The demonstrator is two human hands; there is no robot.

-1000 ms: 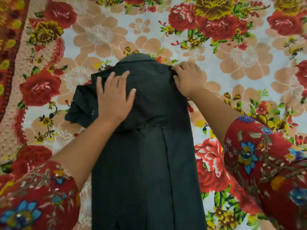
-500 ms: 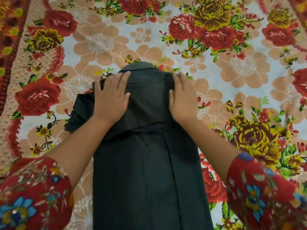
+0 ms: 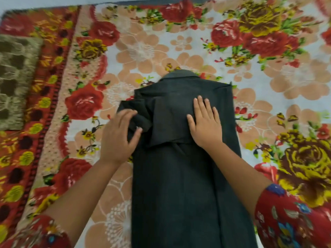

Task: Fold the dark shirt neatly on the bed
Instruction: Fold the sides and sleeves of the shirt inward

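Observation:
The dark shirt (image 3: 179, 185) lies lengthwise on the flowered bedsheet (image 3: 161, 49), collar at the far end, its sides folded inward into a long narrow strip. A short sleeve bunches out at the upper left. My left hand (image 3: 119, 138) curls its fingers around that sleeve at the shirt's left edge. My right hand (image 3: 206, 124) lies flat, fingers spread, pressing on the folded upper back of the shirt, right of centre.
A brownish patterned cushion (image 3: 14, 77) lies at the far left on the red border of the sheet. The bed's far edge (image 3: 107, 2) runs along the top of the view. Bare sheet lies on both sides of the shirt.
My left hand slid left off the shirt's back and took hold of the bunched sleeve. My right hand moved inward from the right shoulder edge onto the back, pressing flat.

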